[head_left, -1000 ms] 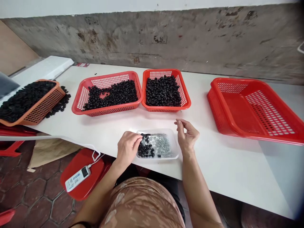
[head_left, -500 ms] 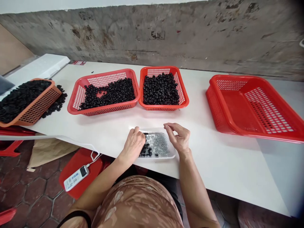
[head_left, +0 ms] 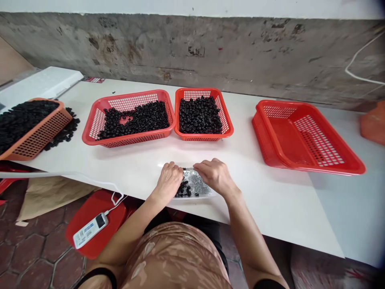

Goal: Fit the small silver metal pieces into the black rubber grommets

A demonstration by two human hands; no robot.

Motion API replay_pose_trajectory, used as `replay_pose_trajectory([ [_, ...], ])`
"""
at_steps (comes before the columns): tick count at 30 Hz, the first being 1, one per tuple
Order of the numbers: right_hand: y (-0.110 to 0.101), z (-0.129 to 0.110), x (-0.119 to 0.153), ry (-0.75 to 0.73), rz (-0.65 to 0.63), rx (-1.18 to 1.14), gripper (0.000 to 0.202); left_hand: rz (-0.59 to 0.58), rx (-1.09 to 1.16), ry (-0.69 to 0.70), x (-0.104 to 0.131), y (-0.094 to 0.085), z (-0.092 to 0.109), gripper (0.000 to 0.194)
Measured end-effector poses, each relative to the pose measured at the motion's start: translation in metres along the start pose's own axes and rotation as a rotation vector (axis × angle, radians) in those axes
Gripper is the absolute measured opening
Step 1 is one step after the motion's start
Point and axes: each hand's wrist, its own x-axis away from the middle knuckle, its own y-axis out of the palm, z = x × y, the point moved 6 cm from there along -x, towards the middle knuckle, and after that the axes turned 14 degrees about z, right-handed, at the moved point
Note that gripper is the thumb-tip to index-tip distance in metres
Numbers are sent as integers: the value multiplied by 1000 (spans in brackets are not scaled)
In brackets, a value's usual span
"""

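Note:
A shallow clear plastic tray [head_left: 204, 196] lies near the table's front edge. Small shiny silver pieces [head_left: 197, 184] cover its right part, and small black pieces [head_left: 183, 190] lie loose on its left. My left hand [head_left: 170, 179] is closed over the tray's left side, its fingertips hiding whatever they grip. Over the right side, my right hand [head_left: 215, 174] is pinched, thumb and fingers together near the tray's far edge. Anything between those fingertips is too small to make out. A short gap separates the two hands.
Beyond the tray stand two red baskets, a wide one [head_left: 129, 142] and a smaller one [head_left: 227, 130], both with black ring-like parts. An orange basket [head_left: 49, 132] of flat black pieces is at left. Red baskets [head_left: 288, 162] are stacked at right. A power bank [head_left: 90, 230] lies on a red stool [head_left: 99, 245].
My right hand has moved left and inward over the tray, closer to my left hand. My left hand stays almost in place. The view has shifted slightly to the right.

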Motion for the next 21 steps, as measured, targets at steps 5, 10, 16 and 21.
replay_pose_trajectory([
  [5,28,-17,-5,-1,-334,141,26,9,55,-41,0,4,-2,24],
  [10,45,-18,-6,6,-407,146,25,41,84,-66,1,8,-4,24],
  [16,44,-15,-3,47,-343,79,20,90,102,-75,3,4,-5,24],
  [21,33,-14,-3,82,-225,-63,11,154,124,-80,5,1,-4,20],
])
